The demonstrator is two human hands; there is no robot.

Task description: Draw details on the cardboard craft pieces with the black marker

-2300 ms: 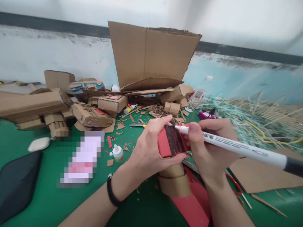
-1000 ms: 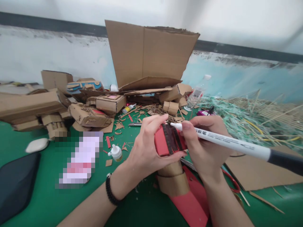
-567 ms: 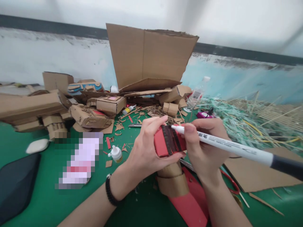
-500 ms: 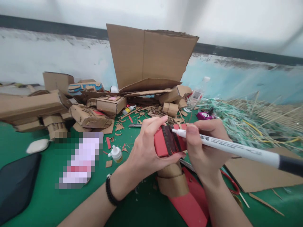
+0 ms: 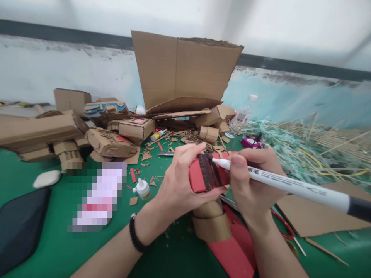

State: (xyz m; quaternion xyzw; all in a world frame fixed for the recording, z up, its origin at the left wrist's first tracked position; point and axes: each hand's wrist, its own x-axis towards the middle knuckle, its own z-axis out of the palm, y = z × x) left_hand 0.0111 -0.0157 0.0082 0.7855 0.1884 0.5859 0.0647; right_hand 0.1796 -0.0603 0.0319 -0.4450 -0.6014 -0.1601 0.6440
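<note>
My left hand [image 5: 179,173] is closed round a small red box-shaped piece [image 5: 197,177] that bears dark, inked bands across its face. Between the thumb and fingers of my right hand [image 5: 255,177] is a white marker pen [image 5: 295,186] with a dark rear end. Its tip touches the piece at one of the dark bands. Just below the piece is a rolled cardboard ring [image 5: 213,227], and under that lie red sheets [image 5: 232,251]. Whether the piece is joined to the ring, I cannot tell.
A small white glue bottle [image 5: 142,189] stands left of my hands on the green table [image 5: 116,251]. Cardboard models [image 5: 43,129] and scraps lie behind. A plastic bottle [image 5: 240,117], thin sticks [image 5: 324,135] and a cardboard sheet [image 5: 321,216] are to the right.
The marker and my right hand have shifted slightly to the right, with the tip still on the dark band. My left hand holds the red piece almost unmoved.
</note>
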